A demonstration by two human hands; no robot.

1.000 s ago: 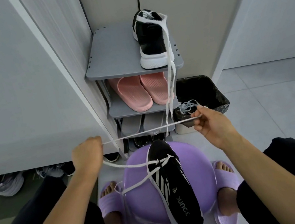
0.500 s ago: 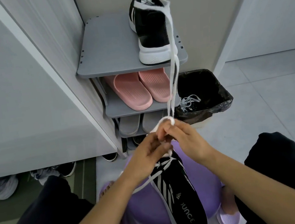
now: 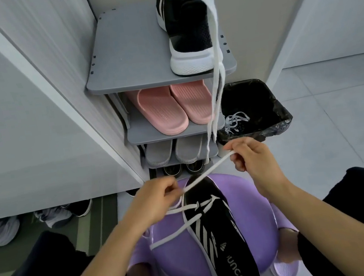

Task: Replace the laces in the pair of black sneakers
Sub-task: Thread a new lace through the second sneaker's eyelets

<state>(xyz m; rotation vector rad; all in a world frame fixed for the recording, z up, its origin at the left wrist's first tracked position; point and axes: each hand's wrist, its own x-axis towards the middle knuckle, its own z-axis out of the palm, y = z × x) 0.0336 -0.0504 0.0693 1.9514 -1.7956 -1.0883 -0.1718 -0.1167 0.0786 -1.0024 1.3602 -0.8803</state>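
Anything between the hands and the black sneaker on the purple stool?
Nothing visible. The left hand and right hand both pinch the flat white lace threaded in the black striped sneaker on the round purple plastic stool.

One black sneaker (image 3: 223, 237) lies on the purple stool (image 3: 182, 261), its white lace (image 3: 207, 173) partly threaded, one end taut. The other sneaker (image 3: 186, 25) stands at the top shelf's (image 3: 131, 51) right front corner, a second lace (image 3: 214, 28) draped over it.

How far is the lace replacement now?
Done: laces, probably the old ones, lie in the bin. In hand: left hand and right hand pinch the white lace, threaded through only a few eyelets of the stool sneaker. Left: finishing it, then the shelf sneaker, whose loose lace merely hangs over it.
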